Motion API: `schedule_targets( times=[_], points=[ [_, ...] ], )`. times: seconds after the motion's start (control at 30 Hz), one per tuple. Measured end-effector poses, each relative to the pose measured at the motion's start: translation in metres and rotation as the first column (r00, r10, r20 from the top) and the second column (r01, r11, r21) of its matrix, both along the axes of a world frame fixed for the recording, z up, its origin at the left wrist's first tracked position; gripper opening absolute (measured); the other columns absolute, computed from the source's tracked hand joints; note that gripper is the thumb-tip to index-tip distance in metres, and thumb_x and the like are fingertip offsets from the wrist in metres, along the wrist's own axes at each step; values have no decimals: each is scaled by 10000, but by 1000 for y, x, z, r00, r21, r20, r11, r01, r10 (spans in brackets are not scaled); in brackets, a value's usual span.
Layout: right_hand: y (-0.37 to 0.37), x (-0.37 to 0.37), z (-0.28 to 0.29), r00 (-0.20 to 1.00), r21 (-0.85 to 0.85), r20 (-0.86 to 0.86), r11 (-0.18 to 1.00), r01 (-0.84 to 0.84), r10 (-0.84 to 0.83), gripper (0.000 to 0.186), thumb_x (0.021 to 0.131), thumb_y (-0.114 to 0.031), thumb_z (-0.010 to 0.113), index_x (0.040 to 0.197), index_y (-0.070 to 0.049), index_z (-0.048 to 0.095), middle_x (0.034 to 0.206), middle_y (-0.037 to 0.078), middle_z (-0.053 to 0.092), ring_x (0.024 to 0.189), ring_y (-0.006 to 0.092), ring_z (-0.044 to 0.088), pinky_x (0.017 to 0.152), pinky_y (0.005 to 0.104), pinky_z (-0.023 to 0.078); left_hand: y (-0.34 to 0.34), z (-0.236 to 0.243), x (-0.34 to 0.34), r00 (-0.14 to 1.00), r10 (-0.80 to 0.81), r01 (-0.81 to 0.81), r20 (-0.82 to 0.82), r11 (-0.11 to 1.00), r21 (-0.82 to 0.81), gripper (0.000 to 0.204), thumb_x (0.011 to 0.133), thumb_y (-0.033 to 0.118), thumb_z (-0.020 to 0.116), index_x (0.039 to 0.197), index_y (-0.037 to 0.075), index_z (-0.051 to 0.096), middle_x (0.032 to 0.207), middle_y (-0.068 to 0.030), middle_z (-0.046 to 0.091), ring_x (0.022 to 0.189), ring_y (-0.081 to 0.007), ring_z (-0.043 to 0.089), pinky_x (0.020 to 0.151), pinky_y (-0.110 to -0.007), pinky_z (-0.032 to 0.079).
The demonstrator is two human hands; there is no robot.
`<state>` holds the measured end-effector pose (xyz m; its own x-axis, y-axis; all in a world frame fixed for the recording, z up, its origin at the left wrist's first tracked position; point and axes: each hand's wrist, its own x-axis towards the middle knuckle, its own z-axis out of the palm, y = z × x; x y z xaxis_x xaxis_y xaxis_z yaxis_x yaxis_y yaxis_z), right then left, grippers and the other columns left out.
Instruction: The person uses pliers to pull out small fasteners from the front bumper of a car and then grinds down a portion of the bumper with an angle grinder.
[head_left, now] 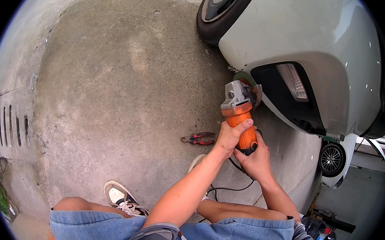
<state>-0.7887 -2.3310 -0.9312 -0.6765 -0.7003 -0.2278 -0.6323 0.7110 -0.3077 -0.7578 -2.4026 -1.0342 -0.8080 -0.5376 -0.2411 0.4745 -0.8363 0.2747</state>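
Both of my hands are closed around an orange angle grinder (241, 120) with a grey metal gear head. My left hand (230, 136) wraps the body just behind the head, thumb on top. My right hand (256, 158) grips the rear end, where a black cord leaves. The greenish disc (244, 77) is at the lower edge of a pale car bumper (291, 44), beside a dark fog-lamp recess; whether it touches cannot be made out. Ragged, chipped edging shows next to the disc. A metal guard partly covers the disc's right side.
Red-and-black pliers (199, 138) lie on the concrete left of my hands. The black cord (234, 188) loops beside my right leg. A car wheel (222, 10) stands at the top. A drain grate (12, 125) is at far left, and another car's wheel (332, 159) is at right.
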Motion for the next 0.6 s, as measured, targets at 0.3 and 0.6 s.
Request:
schedule_targets(
  times=[0.3, 0.6],
  points=[
    [1, 3, 0, 999, 12, -14, 999, -37, 37, 714, 651, -188, 803, 1253, 44, 497, 1037, 204, 676, 1023, 333, 661, 895, 380, 495, 4, -3, 4, 1000, 0, 0, -8, 1000, -1, 402, 846, 272, 707, 1070, -34, 572, 974, -128, 649, 922, -226, 667, 796, -354, 557],
    [-7, 8, 5, 1000, 11, 4, 1000, -20, 20, 701, 649, -179, 800, 1240, 50, 501, 1018, 204, 680, 1010, 316, 669, 885, 373, 499, -2, 0, 8, 999, 14, -13, -42, 1000, 27, 376, 857, 262, 698, 1070, -25, 580, 961, -129, 658, 890, -212, 663, 775, -339, 553]
  ],
)
